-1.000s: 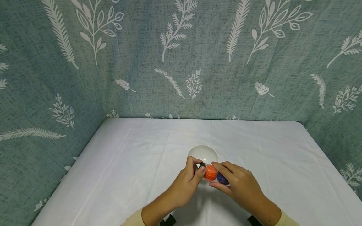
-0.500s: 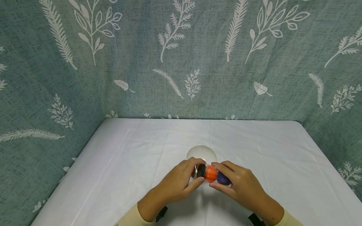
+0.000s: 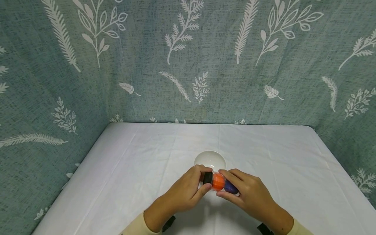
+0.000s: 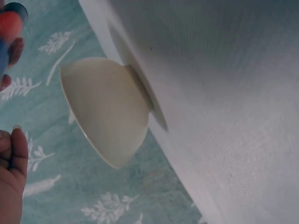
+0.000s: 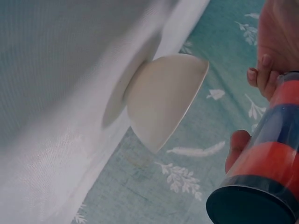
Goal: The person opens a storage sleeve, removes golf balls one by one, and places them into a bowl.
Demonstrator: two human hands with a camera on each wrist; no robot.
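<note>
A clear cylindrical plastic tube (image 3: 219,182) with orange and blue fill and a black round cap (image 3: 208,178) is being held level above the white cloth-covered table (image 3: 132,169), close to the near edge and just in front of a white round ceramic bowl (image 3: 210,160). The left hand (image 3: 186,192) is pinching the black cap end between thumb and fingers, while the right hand (image 3: 249,194) is curling its fingers round the blue end of the tube, so the two hands are sitting close together with the tube bridging them. The tube is showing an orange section next to the cap and a dark blue section under the right fingers; whether the cap is seated fully cannot be told. The bowl is standing upright on the table, apart from the tube, and its interior is appearing white with no visible contents in the head view. A teal fabric backdrop (image 3: 188,58) printed with white leaves is enclosing the table on three sides. The right wrist view is showing the cap end (image 5: 252,205) face-on, with orange and blue bands (image 5: 275,144) behind it, and the bowl (image 5: 163,100) from the side. The left wrist view is showing the bowl's outer wall and foot (image 4: 107,109), with the tube (image 4: 9,28) only blurred at the corner.
</note>
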